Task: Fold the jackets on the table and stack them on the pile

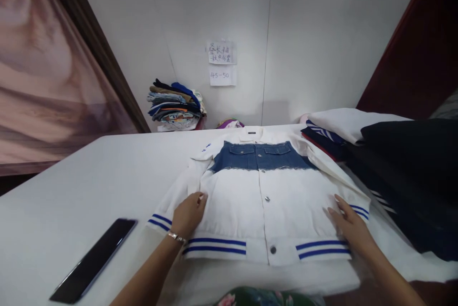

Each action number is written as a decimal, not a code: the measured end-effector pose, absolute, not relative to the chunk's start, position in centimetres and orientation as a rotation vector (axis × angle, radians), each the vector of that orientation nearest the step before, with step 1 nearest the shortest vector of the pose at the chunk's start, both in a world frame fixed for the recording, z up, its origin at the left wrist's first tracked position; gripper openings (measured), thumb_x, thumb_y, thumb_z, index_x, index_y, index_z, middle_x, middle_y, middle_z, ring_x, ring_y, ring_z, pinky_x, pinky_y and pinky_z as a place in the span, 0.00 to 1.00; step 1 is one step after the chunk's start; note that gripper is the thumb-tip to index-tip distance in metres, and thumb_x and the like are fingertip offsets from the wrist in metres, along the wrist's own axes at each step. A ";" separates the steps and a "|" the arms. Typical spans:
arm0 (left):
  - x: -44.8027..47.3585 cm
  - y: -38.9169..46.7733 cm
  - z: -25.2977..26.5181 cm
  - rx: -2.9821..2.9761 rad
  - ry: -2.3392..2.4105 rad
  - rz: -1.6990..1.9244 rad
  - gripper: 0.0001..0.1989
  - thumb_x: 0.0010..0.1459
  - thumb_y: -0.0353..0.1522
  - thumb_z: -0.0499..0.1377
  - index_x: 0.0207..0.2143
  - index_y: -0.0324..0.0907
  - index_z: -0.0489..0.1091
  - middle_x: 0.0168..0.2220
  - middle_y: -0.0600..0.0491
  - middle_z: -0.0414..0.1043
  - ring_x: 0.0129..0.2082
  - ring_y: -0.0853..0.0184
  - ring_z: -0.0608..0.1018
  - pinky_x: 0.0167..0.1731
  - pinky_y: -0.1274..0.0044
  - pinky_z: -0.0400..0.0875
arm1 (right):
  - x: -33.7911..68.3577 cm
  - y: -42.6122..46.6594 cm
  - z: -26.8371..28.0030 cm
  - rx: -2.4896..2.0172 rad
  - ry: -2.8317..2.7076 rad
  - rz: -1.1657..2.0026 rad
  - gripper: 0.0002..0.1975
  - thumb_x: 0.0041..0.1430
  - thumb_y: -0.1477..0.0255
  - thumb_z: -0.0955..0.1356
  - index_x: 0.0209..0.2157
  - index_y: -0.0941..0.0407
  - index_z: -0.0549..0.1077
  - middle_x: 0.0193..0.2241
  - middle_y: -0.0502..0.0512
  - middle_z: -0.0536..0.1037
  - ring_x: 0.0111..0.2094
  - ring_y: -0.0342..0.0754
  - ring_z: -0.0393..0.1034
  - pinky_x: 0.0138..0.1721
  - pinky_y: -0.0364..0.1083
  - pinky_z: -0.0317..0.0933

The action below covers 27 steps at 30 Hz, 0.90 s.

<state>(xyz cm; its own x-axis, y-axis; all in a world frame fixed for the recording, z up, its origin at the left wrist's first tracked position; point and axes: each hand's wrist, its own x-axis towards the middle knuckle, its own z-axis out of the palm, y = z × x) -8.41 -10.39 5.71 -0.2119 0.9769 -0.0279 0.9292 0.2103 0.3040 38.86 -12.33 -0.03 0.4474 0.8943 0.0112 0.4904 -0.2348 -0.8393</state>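
A white jacket (236,201) with a denim band across the chest lies spread front up on the white table, its collar pointing away from me. Blue double stripes mark its hem and cuffs, and metal buttons run down the front. My left hand (189,210), with a bracelet at the wrist, is closed at the jacket's left side; its curled fingers appear to grip the fabric there. Across from it, my right hand (348,222) touches the right side near the striped cuff, thumb and fingers apart.
A black phone (95,260) lies at the table's front left. Folded clothes (177,106) are stacked against the back wall. Dark and white garments (411,177) are heaped at the right. Two handwritten paper notes (222,64) hang on the wall. A pink curtain (53,72) borders the left.
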 end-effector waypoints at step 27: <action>-14.4 -9.1 3.0 1.511 2.377 0.263 0.26 0.44 0.60 0.41 0.38 0.61 0.63 0.28 0.63 0.77 0.38 0.55 0.78 0.40 0.68 0.69 | 44.4 -12.8 0.9 -1.981 -1.367 0.006 0.32 0.56 0.58 0.59 0.59 0.60 0.62 0.57 0.65 0.65 0.56 0.60 0.60 0.50 0.54 0.61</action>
